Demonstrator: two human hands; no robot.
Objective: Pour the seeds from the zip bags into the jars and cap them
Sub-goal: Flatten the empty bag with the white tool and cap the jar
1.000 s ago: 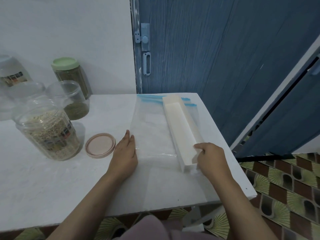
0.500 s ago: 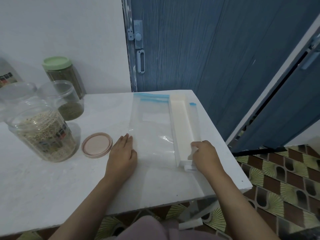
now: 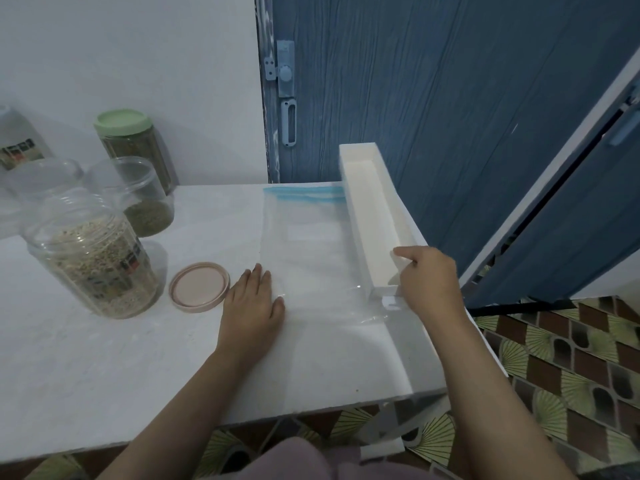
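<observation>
Forearms reach in from the near edge over the white table [image 3: 104, 375]. Taking the empty zip bag [image 3: 311, 265] as the landmark: it lies flat on the table's right half, its blue zip strip at the far end. The left hand [image 3: 254, 303] rests palm down on the bag's near left corner, fingers [image 3: 258, 275] stretched out flat and holding nothing. The right hand [image 3: 429, 282] is at the bag's near right side, its fingers closed on the near end of a long white foam tray [image 3: 372, 206], which runs along the bag's right edge and tilts up at its far end. Just left of the bag lies a pink lid [image 3: 199, 286], upside down. Farther left stands an open jar of pale seeds [image 3: 93, 258]. Beyond that, an open jar with green seeds [image 3: 145, 202], then a jar with a green cap [image 3: 133, 147] by the wall. A blue door [image 3: 433, 98] stands past the bag's far end.
</observation>
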